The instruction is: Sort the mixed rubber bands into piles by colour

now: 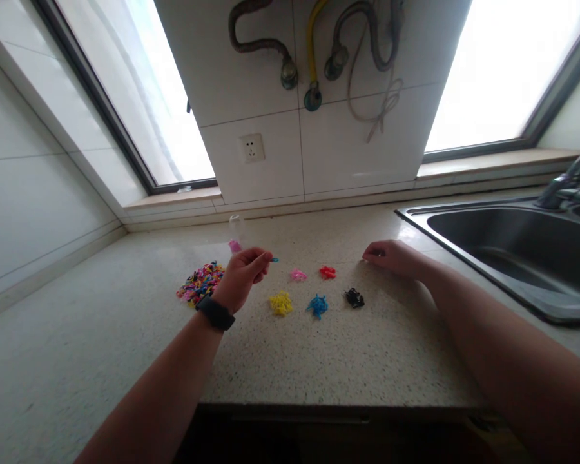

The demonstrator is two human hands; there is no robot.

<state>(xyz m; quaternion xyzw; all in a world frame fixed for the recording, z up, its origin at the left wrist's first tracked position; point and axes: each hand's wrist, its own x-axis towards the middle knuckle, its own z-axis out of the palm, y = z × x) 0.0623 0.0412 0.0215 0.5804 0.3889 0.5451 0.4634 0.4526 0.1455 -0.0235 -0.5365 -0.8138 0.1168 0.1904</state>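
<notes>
My left hand [244, 274] pinches a small blue rubber band [275, 260] between thumb and forefinger, just above the counter. On its left lies a mixed heap of small coloured rubber bands [200, 283], partly hidden by the wrist. My right hand [392, 256] rests on the counter with its fingers curled together; anything inside them is hidden. Between the hands lie sorted piles: pink bands [298, 275] and red bands [327, 272] farther back, with yellow bands [281, 303], blue bands [318, 306] and black bands [354, 298] nearer to me.
Behind my left hand stands a clear container [236, 225] with something pink at its base. A steel sink [493, 258] with a faucet [560, 187] is set into the counter [319, 361] on the right. Hoses and a wall socket [252, 148] are on the tiled wall.
</notes>
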